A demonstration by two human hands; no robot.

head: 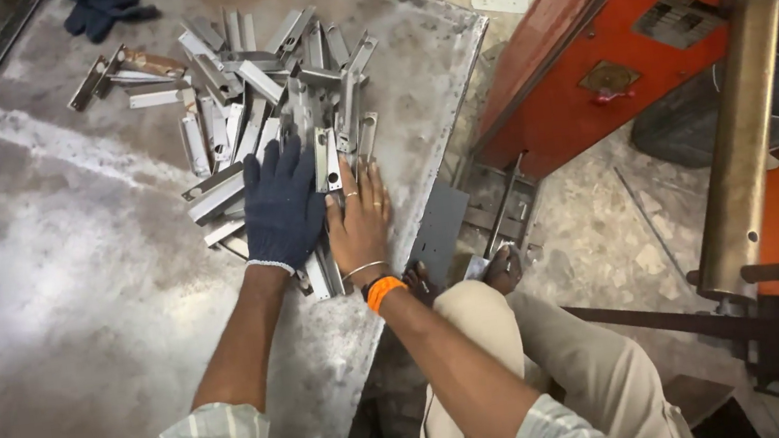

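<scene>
A heap of several short grey metal channel pieces (246,98) lies on a steel-topped table (52,290). My left hand (281,205), in a dark blue knit glove, rests flat on the near edge of the heap with fingers spread. My right hand (360,221) is bare, with rings, a thin bangle and an orange wristband. It lies flat next to the left hand, pressing on metal pieces near the table's right edge. Neither hand closes around a piece.
A dark blue glove (101,9) lies at the table's far edge. To the right stands an orange machine (587,56) with a long brass-coloured lever (742,146). My legs and bare feet (505,269) are below the table's right edge, near a dark metal plate (440,228).
</scene>
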